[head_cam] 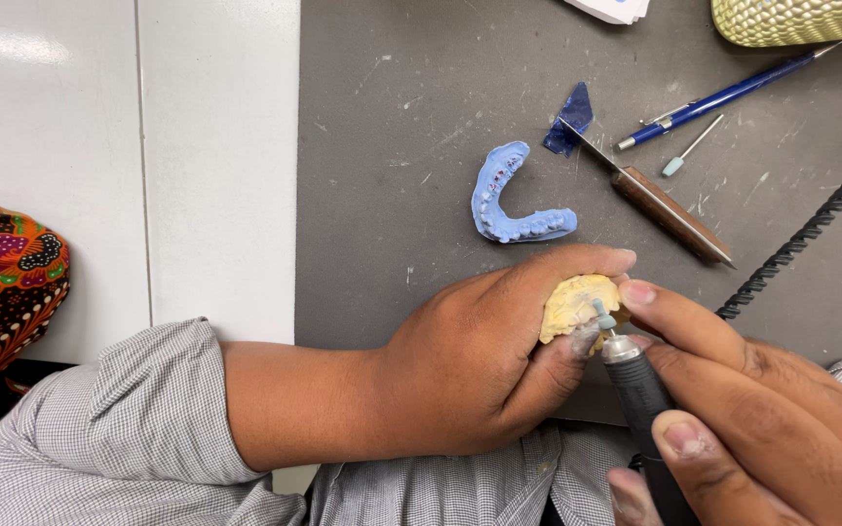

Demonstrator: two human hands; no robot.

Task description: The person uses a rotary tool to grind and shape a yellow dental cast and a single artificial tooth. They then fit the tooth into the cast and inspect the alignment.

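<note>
The left hand (470, 365) had a yellow cast (575, 304) pinched in a tight grip, thumb along the top edge and fingers curled underneath, so only the end of the cast poked out. It was held just above the near edge of the grey bench (392, 117), right in front of the person's checked shirt (129, 429).

The right hand (752, 419) was wrapped around a dark handpiece (640, 399), pen-style, index finger stretched out along it and its tip reaching the cast. The small bur (599, 312) at the tip was touching the cast's lower right side. So both grips were closed, one on the cast, one on the tool.

Further back on the bench lay a blue arch-shaped impression (504, 200), teeth marks up, well clear of the hands. Just to its right was a knife (660, 200) with a brown handle, its blade tip resting on a scrap of blue material (570, 117). Beyond that sat a blue pen (723, 97) and a thin spare bur (691, 148) with a pale blue head, near each other but not touching. A black ribbed cord (811, 229) ran diagonally across the right side toward the right hand. A yellowish textured thing (801, 19) showed at the top right corner, can't tell what it was. Patterned fabric (2, 282) showed at the far left.
</note>
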